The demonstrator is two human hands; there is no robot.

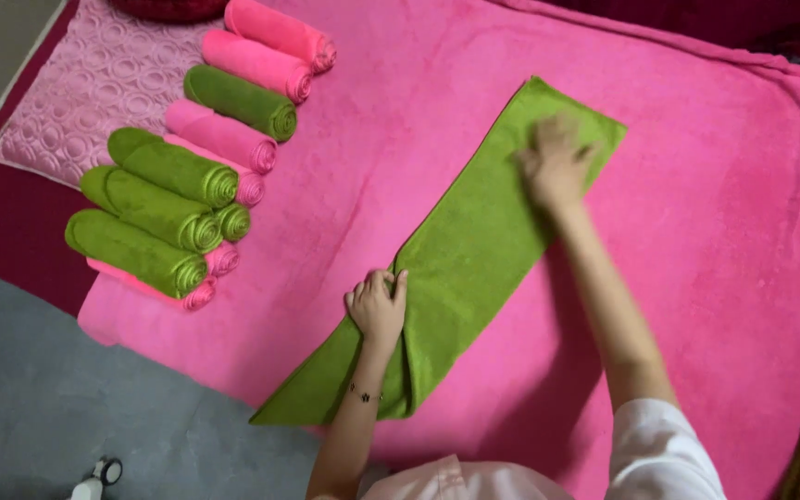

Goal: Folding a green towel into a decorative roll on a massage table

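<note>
Well off to the left of both hands, a pile of rolled towels (182,176) is lying in rows, green ones and pink ones mixed, some stacked on others; nothing is standing between that pile and the hands. A quilted pink mat (85,93) is peeking out behind the rolls.

The green towel (474,241) is lying folded into a long strip, running diagonally beneath both palms. The left hand (378,306) is pressing down on its near part, fingers curled at the folded edge, pinning cloth rather than clasping it. The right hand (556,167) is resting flat near the far end, fingers spread wide and blurred.

Everything is sitting on a bright pink blanket (696,231) spreading out under and beyond the hands. Nearer than the left wrist, grey floor (67,407) is showing.
</note>
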